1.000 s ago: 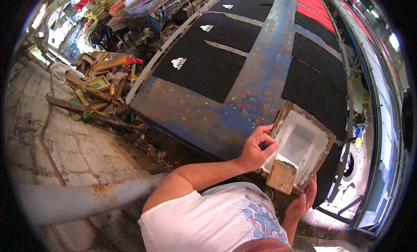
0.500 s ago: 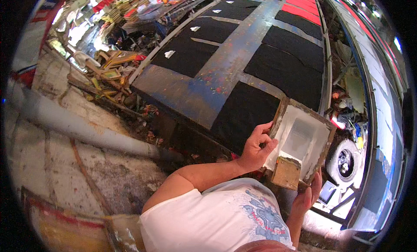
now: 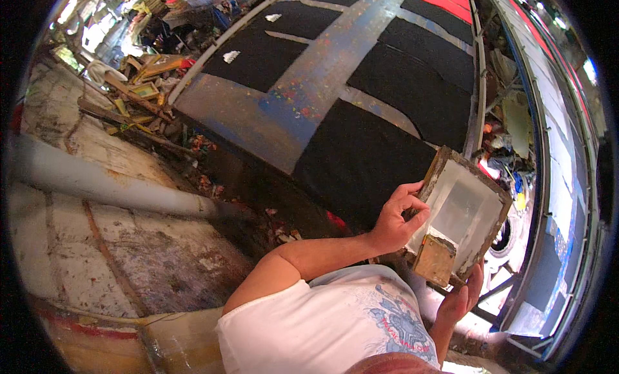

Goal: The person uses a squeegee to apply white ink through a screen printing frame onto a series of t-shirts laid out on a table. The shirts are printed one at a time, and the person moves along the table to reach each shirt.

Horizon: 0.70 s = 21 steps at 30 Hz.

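Observation:
In front of my chest, at the table's near right corner, I hold a tilted screen-printing frame (image 3: 465, 203), with worn wooden edges and pale mesh smeared white. My left hand (image 3: 401, 220) is closed on its left edge, fingers curled. My right hand (image 3: 461, 298) grips the lower edge near the right corner, its fingers partly hidden. Inside the frame's lower end rests a small brown wooden block, apparently a squeegee (image 3: 434, 261). Just beyond my left hand, a black cloth piece (image 3: 361, 161) lies flat on the table.
The long paint-spotted table (image 3: 222, 110) carries more black pieces and, farther off, red cloth (image 3: 445, 1). Wood scraps (image 3: 151, 84) are piled to the left, above a thick grey pipe (image 3: 109, 181). Right of me run another long table (image 3: 558, 245) and a tyre (image 3: 506, 235).
My view has shifted, so the table sits lower and more to the left. The frame, still in both hands, appears slightly farther right.

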{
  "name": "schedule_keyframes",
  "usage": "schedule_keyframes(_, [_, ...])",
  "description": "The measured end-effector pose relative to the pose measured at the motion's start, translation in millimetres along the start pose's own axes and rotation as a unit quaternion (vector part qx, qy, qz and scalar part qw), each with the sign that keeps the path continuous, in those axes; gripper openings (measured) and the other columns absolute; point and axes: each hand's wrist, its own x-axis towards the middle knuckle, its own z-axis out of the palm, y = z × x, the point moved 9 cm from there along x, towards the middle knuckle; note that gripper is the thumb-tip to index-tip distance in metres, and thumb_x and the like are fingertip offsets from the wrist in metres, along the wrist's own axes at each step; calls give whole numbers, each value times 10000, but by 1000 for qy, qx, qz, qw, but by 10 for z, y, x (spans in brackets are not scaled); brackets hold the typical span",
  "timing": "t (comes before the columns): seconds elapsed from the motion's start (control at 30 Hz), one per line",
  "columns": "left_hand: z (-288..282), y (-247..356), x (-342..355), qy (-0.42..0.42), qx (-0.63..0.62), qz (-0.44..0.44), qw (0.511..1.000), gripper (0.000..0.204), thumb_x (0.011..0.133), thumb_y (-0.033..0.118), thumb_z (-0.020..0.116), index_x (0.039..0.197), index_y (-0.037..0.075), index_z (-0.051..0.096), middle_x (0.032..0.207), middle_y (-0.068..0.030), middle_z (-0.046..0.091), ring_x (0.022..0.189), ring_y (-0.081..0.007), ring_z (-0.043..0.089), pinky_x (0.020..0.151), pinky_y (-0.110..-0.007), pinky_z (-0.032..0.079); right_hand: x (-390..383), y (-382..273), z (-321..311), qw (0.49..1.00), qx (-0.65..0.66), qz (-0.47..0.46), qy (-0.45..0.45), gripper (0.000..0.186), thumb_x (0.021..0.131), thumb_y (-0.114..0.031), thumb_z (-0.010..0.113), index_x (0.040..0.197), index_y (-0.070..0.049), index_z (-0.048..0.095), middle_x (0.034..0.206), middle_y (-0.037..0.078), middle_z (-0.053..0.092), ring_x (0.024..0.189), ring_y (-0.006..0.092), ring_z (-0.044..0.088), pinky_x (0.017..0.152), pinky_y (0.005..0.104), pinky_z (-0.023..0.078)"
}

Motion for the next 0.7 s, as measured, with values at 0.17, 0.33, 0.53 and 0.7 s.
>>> schedule_keyframes(0.17, [301, -116, 0, -7, 1, -3, 1000, 300, 1149, 284, 712, 1030, 20, 790, 1555, -250, 603, 1395, -336, 621, 1195, -455, 455, 126, 283, -372, 999, 51, 15, 13, 721, 1056, -360, 634, 1631, 62, 527, 1794, 254, 424, 1647, 412, 431, 1347, 569, 366])
schedule_keyframes(0.33, [1105, -169, -9, -18, 8, -12, 1000, 245, 1089, 241, 794, 984, 21, 769, 1550, -251, 601, 1441, -363, 603, 1212, -472, 443, 356, 340, -1035, 997, 75, 21, 19, 672, 1047, -281, 613, 1622, 60, 540, 1798, 259, 417, 1654, 420, 426, 1352, 575, 367])
schedule_keyframes(0.53, [2264, -251, -148, 47, 114, 19, 992, 108, 972, 85, 859, 1038, 44, 784, 1543, -258, 606, 1466, -401, 599, 1231, -487, 452, 1061, 592, -2146, 993, 105, 20, -52, 668, 1058, -323, 633, 1623, 24, 555, 1807, 239, 403, 1653, 409, 426, 1338, 559, 389])
schedule_keyframes(0.7, [3169, -79, -337, 103, 186, 29, 977, 161, 932, 9, 833, 1084, 54, 800, 1595, -263, 583, 1478, -407, 591, 1249, -467, 448, 1671, 731, -3018, 980, 166, 32, -103, 724, 1067, -431, 698, 1613, 27, 574, 1820, 222, 389, 1659, 389, 425, 1351, 543, 366])
